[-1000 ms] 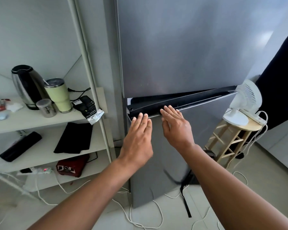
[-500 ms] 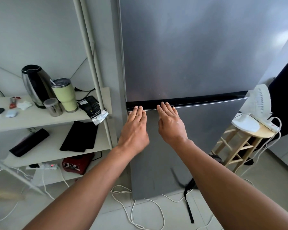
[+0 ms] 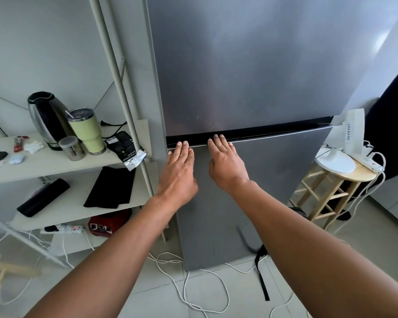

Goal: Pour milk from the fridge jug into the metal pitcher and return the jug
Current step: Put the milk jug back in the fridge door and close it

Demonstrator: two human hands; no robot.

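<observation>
A tall grey fridge (image 3: 251, 65) fills the middle of the view, both doors closed. My left hand (image 3: 179, 173) and my right hand (image 3: 225, 164) lie flat, fingers extended, against the top of the lower fridge door (image 3: 274, 191), fingertips at the black gap between the doors. Neither hand holds anything. No milk jug or metal pitcher is visible; the fridge's inside is hidden.
A white shelf unit (image 3: 62, 161) on the left carries a kettle (image 3: 45, 118), a green tumbler (image 3: 86, 131), a small steel canister (image 3: 71, 148) and a black pouch (image 3: 124, 148). A wooden stool (image 3: 331, 191) with a white fan (image 3: 345, 141) stands on the right. White cables (image 3: 193, 283) trail over the floor.
The lower fridge door was ajar a second ago and has swung shut under both palms. My hands stay pressed flat on it.
</observation>
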